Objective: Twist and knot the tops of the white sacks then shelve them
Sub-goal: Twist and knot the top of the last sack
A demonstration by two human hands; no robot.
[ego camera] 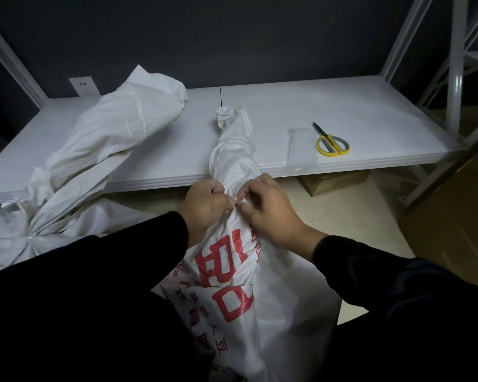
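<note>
**Both hands at the neck of the printed sack**

Left hand [204, 205]: fingers curled, grasping the gathered neck of the printed sack [232, 285] from the left. Right hand [271, 213]: fingertips pinching the same neck from the right. The 2 hands nearly meet, just below the front edge of the shelf [260, 111].

The sack is white woven material with large red characters, and its body stands between the person's dark sleeves. Above the hands its top [233, 144] is twisted into a rope-like column that leans onto the shelf board, with the loose end crumpled.

Count: 2 white sacks. The second sack [108, 133] is at left, its long top draped across the shelf. Also 1 pair of yellow-handled scissors [332, 142] on the shelf at right, just beside 1 clear plastic piece [301, 147].
</note>
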